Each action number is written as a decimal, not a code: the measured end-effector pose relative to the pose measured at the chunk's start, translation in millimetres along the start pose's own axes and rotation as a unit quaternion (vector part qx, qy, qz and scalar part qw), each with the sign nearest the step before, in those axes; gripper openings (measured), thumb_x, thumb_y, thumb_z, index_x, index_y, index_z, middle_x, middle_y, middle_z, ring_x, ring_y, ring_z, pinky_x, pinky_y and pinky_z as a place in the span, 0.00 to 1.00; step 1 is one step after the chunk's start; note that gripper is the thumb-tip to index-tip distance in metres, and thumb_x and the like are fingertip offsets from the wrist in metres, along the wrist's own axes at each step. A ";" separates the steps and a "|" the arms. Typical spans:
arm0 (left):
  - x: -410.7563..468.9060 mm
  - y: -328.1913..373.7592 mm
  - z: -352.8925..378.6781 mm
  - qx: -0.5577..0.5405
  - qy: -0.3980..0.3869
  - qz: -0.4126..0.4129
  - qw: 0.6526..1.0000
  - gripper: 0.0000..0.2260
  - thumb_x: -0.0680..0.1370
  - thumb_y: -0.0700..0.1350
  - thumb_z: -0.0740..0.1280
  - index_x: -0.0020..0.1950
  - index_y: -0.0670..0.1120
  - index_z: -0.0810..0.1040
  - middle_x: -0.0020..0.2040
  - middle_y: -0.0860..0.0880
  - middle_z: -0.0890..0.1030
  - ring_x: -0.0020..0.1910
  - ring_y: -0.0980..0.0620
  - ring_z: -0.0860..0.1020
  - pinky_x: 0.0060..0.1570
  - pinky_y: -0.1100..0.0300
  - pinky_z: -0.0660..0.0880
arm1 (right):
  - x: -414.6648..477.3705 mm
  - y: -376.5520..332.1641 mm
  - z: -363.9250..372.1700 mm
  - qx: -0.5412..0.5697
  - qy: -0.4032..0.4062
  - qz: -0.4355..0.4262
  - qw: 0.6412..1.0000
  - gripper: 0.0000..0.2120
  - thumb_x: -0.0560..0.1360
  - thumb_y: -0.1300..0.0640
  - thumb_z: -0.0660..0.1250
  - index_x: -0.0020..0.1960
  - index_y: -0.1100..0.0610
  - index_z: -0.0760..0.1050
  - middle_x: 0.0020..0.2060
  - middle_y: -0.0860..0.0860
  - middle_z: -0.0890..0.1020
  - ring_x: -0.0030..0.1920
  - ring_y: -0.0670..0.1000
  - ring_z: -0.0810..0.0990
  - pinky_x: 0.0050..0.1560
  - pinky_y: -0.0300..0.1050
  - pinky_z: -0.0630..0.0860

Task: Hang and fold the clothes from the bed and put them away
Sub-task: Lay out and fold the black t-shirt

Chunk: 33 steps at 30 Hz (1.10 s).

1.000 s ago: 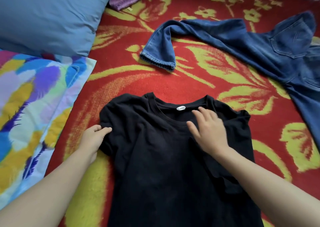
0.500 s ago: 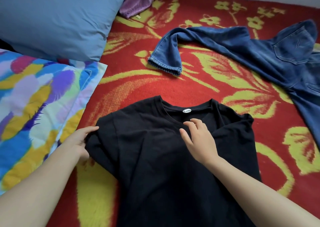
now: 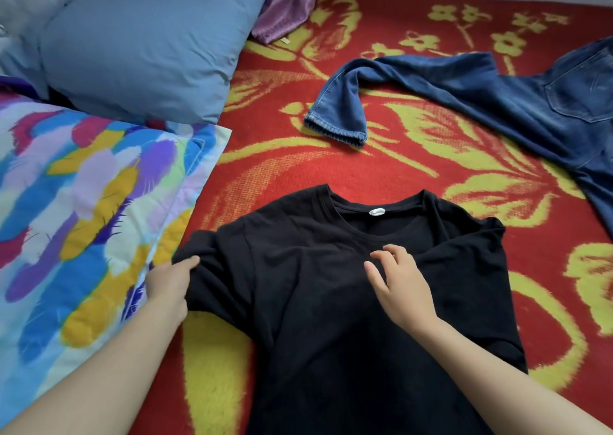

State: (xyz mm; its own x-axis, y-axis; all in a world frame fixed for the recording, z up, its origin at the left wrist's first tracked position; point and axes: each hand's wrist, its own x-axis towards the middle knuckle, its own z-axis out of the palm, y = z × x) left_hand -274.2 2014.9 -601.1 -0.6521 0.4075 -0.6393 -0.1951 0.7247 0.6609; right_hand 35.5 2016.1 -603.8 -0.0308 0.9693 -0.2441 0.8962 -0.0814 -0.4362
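A black T-shirt (image 3: pixel 318 305) lies front-up on the red and yellow blanket (image 3: pixel 278 165), collar away from me. My left hand (image 3: pixel 169 285) grips the end of its left sleeve, thumb on top, fingers tucked under the fabric. My right hand (image 3: pixel 398 285) hovers or rests lightly on the chest just below the collar, fingers loosely bent and holding nothing. Blue jeans (image 3: pixel 497 102) lie spread out at the far right, one leg bent toward the middle.
A blue pillow (image 3: pixel 139 43) and a multicoloured pillow (image 3: pixel 76 202) lie along the left. A purple cloth (image 3: pixel 288 6) sticks out behind the blue pillow. A pale wall runs along the far edge of the bed.
My left hand has drawn the left sleeve outward to the left, spreading that side of the shirt. My right hand slid down from the collar, its fingers curling a little.
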 end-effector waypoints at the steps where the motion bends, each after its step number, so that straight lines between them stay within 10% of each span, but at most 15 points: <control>1: -8.2 -1.8 -0.6 0.016 0.056 0.081 0.995 0.02 0.77 0.38 0.66 0.48 0.40 0.76 0.46 0.41 0.77 0.44 0.45 0.73 0.45 0.55 0.69 | -1.3 0.3 -1.4 -0.001 0.000 0.001 1.000 0.19 0.80 0.48 0.57 0.66 0.56 0.71 0.67 0.50 0.68 0.66 0.50 0.67 0.58 0.45 0.68; 5: -64.9 -6.4 17.8 0.175 0.100 0.355 0.913 0.15 0.80 0.43 0.59 0.64 0.38 0.76 0.56 0.36 0.79 0.52 0.35 0.77 0.49 0.49 0.71 | -4.9 0.1 -4.5 -0.005 0.007 0.003 1.000 0.18 0.80 0.49 0.57 0.65 0.57 0.72 0.67 0.51 0.68 0.65 0.51 0.67 0.58 0.45 0.69; 10: -129.0 -16.7 60.2 0.336 -0.347 0.408 0.775 0.29 0.72 0.64 0.55 0.69 0.73 0.42 0.76 0.55 0.54 0.64 0.52 0.72 0.64 0.53 0.69 | -13.5 1.7 -2.1 0.005 0.006 0.011 1.000 0.18 0.80 0.48 0.57 0.64 0.56 0.73 0.66 0.50 0.69 0.65 0.50 0.68 0.57 0.45 0.69; 12: -122.4 -30.8 66.4 0.304 -0.401 0.352 0.789 0.29 0.76 0.58 0.61 0.71 0.70 0.48 0.76 0.54 0.53 0.61 0.54 0.74 0.67 0.56 0.65 | -17.7 4.8 0.7 0.048 0.001 0.045 0.998 0.17 0.80 0.48 0.56 0.62 0.56 0.73 0.63 0.49 0.71 0.64 0.49 0.69 0.53 0.43 0.69; 18: -48.9 -49.0 48.1 0.463 -0.126 0.190 0.856 0.28 0.79 0.53 0.61 0.75 0.47 0.56 0.72 0.42 0.62 0.69 0.41 0.65 0.63 0.50 0.66 | -23.6 -7.1 16.1 0.237 -0.116 0.175 0.949 0.22 0.79 0.46 0.57 0.70 0.55 0.65 0.48 0.47 0.75 0.52 0.47 0.72 0.52 0.40 0.64; 24: -48.9 -79.1 42.6 0.456 -0.215 0.129 0.854 0.18 0.74 0.59 0.67 0.37 0.47 0.67 0.32 0.51 0.74 0.33 0.52 0.72 0.36 0.57 0.66 | -27.4 -41.0 53.0 0.183 -0.165 0.237 0.940 0.27 0.76 0.44 0.63 0.69 0.58 0.64 0.59 0.52 0.77 0.60 0.54 0.74 0.50 0.44 0.69; 28: -55.0 -94.9 40.0 0.397 -0.262 0.114 0.872 0.17 0.74 0.45 0.70 0.35 0.46 0.63 0.27 0.53 0.69 0.26 0.54 0.67 0.30 0.57 0.65 | -16.1 -47.6 62.9 0.192 -0.159 0.294 0.923 0.08 0.74 0.56 0.65 0.49 0.55 0.68 0.42 0.50 0.76 0.44 0.53 0.75 0.39 0.43 0.67; 33: -57.1 -101.2 20.4 0.359 -0.174 0.128 0.908 0.15 0.74 0.38 0.66 0.34 0.45 0.61 0.25 0.50 0.64 0.24 0.52 0.63 0.26 0.58 0.60 | -11.5 -47.3 60.6 0.282 -0.122 0.248 0.919 0.11 0.72 0.59 0.66 0.36 0.55 0.65 0.33 0.49 0.73 0.34 0.49 0.72 0.37 0.45 0.71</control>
State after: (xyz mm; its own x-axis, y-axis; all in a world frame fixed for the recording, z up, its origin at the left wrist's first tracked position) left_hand -202.2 1929.6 -639.5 -0.3135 0.6738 -0.6691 0.5391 0.7063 0.4587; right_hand -33.4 1994.8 -632.8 0.1593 0.7045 -0.6916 0.4564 -0.6738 -0.5812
